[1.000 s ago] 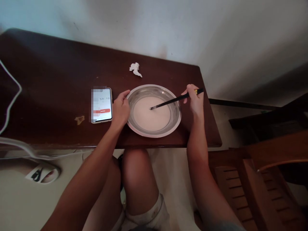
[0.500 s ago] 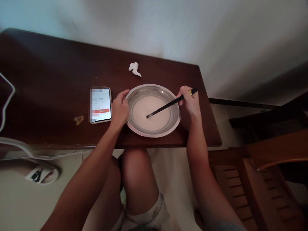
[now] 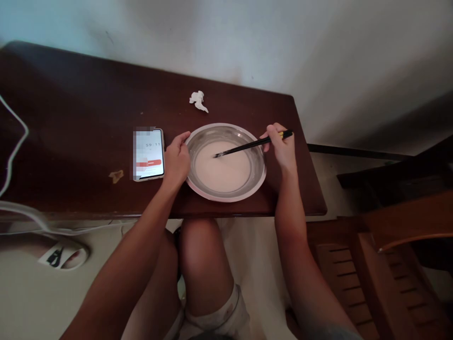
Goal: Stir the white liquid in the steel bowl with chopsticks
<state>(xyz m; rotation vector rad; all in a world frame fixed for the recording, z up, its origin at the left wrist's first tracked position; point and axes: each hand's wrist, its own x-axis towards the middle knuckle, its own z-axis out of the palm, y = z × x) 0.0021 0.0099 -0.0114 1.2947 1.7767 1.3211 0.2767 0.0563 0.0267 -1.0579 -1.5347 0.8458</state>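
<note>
I am gripping the chopsticks (image 3: 253, 145) in my right hand (image 3: 279, 148), tips dipping into white batter (image 3: 222, 167); my left hand (image 3: 178, 160) is clasping the bowl's (image 3: 226, 196) left rim.

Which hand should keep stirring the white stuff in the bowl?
Probably the right hand. It grips the black chopsticks, whose tips sit in the white liquid. The left hand is busy at the metal bowl, curled on its rim, steadying it.
</note>
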